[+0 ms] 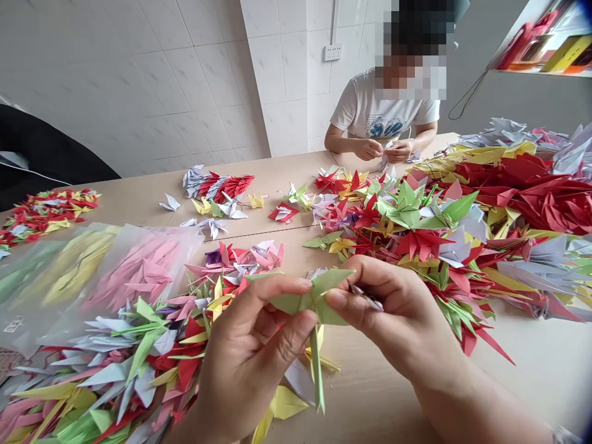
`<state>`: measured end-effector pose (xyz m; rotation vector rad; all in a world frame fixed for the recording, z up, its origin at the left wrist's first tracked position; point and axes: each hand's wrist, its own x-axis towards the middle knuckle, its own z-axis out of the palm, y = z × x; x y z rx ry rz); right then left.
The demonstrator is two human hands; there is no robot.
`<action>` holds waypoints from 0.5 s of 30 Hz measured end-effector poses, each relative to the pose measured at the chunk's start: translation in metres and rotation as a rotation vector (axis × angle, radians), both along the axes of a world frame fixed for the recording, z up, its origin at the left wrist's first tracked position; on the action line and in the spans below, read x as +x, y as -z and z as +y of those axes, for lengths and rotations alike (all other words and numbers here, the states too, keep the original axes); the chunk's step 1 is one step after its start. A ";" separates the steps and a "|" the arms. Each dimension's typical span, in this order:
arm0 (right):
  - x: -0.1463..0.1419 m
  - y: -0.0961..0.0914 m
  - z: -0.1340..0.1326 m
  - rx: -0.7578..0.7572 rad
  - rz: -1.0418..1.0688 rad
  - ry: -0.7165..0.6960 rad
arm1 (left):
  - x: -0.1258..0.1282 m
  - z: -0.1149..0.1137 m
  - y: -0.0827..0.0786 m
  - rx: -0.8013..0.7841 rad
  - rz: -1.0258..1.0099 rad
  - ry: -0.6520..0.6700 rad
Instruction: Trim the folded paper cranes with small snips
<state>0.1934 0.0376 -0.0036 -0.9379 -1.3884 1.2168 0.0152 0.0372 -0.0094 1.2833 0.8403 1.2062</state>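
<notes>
A green paper crane (311, 301) is held over the wooden table (365, 394) between both my hands. My left hand (252, 354) pinches its left wing between thumb and fingers. My right hand (388, 314) pinches the right side of the crane, fingers closed, with a small grey piece showing between them. The crane's long green tail hangs down toward the table. A mixed heap of folded cranes (106, 370) lies under and left of my left hand.
A large pile of red, green, yellow and lilac cranes (444, 240) covers the right side. Clear bags of pink and yellow cranes (115, 271) lie at left. Across the table a person in a white shirt (383, 114) folds paper with both hands.
</notes>
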 end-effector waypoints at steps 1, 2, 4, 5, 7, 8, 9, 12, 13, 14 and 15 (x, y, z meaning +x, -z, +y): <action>-0.001 0.001 0.001 -0.037 0.069 -0.036 | 0.000 0.000 -0.001 -0.069 -0.066 0.042; -0.001 0.002 0.002 -0.072 0.137 -0.067 | 0.001 0.001 -0.002 -0.123 -0.127 0.077; -0.002 0.004 0.004 -0.139 0.253 -0.122 | 0.001 0.001 -0.002 -0.200 -0.227 0.125; -0.002 0.005 0.005 -0.174 0.304 -0.153 | 0.000 0.001 -0.002 -0.226 -0.266 0.136; -0.003 0.007 0.006 -0.239 0.392 -0.219 | 0.000 0.001 -0.002 -0.255 -0.318 0.156; -0.003 0.008 0.006 -0.263 0.430 -0.248 | -0.001 0.002 -0.003 -0.263 -0.333 0.161; -0.003 0.008 0.007 -0.281 0.462 -0.276 | -0.002 0.002 -0.003 -0.269 -0.339 0.172; -0.004 0.008 0.007 -0.327 0.529 -0.314 | -0.003 0.002 -0.003 -0.268 -0.344 0.200; -0.004 0.008 0.007 -0.337 0.541 -0.318 | -0.003 0.002 -0.003 -0.260 -0.343 0.200; -0.004 0.008 0.007 -0.338 0.546 -0.325 | -0.002 0.002 -0.004 -0.243 -0.335 0.196; -0.003 0.008 0.007 -0.334 0.545 -0.327 | -0.001 0.001 -0.005 -0.220 -0.319 0.177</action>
